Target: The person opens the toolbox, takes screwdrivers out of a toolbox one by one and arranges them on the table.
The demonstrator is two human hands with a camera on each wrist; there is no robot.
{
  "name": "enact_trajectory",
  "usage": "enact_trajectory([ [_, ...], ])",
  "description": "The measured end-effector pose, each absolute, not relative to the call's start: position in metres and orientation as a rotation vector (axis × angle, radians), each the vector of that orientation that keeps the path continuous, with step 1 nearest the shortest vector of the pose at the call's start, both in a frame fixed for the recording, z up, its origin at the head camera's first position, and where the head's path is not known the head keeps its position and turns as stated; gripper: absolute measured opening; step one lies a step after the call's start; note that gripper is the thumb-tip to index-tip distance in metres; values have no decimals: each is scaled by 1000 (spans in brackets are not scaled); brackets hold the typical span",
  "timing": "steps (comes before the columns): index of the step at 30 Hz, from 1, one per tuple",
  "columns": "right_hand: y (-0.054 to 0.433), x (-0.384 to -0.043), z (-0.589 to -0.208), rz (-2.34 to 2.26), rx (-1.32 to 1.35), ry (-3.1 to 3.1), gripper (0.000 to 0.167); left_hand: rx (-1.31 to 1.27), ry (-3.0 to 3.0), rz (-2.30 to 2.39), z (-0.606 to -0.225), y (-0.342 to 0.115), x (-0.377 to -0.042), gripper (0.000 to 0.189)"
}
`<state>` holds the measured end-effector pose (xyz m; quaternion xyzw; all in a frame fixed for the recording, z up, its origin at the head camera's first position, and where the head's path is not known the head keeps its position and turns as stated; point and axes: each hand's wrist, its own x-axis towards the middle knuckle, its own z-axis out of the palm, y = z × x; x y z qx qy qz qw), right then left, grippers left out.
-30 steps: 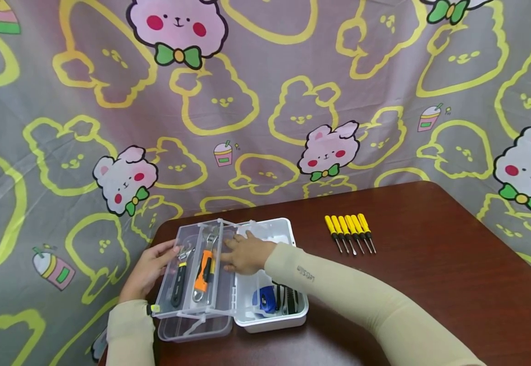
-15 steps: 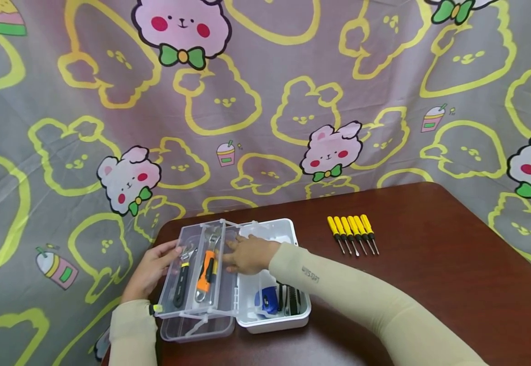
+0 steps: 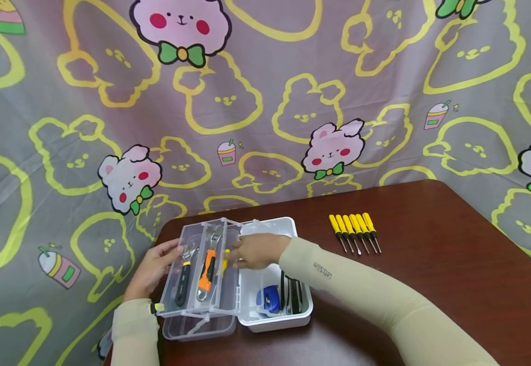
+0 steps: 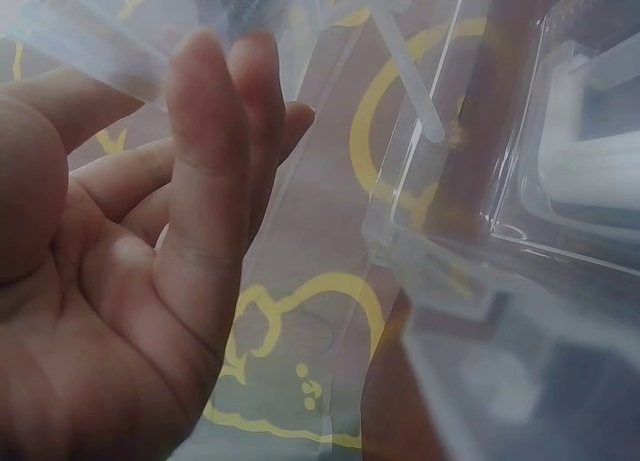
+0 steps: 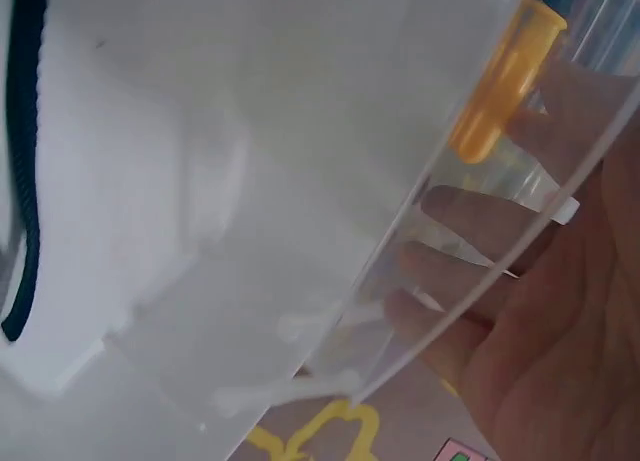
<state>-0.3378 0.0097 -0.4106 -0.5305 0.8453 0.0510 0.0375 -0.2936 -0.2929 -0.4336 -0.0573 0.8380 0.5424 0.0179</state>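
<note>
A white toolbox stands with its clear hinged tray folded out to the left. In the tray lie an adjustable wrench with a black handle and one with an orange handle. At the tray's left edge, my left hand holds the clear plastic between thumb and fingers. My right hand reaches over the box, fingertips right at a yellow-handled tool in the tray. In the right wrist view its fingers show through a clear wall beside the yellow handle; whether they grip it I cannot tell.
Inside the white box sit a blue tape measure and a black tool. Several yellow-and-black screwdrivers lie in a row on the dark wooden table. A patterned cloth hangs behind the table.
My right hand has drawn back a little to the right, its fingers less spread, and more of the yellow handle shows. My left hand stays at the tray's edge.
</note>
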Motion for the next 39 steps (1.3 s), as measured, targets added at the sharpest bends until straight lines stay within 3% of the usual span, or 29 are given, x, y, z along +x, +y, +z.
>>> enact_trajectory([
  [8,6,-342,-415,-49,-1707,2773,35,-196,2608,1676,-430,-295,-294,67],
  [14,-7,-340,-420,-271,-1523,2847,24,-190,2608,1682,-433,-294,-294,65],
  [24,-10,-339,-418,-185,-1281,2934,26,-182,2607,1684,-429,-291,-294,63],
  [32,-12,-334,-421,-74,-1277,3046,10,-188,2602,1688,-432,-291,-293,63],
  [39,-13,-335,-424,-165,-1210,3122,21,-202,2595,1679,-433,-293,-294,66],
])
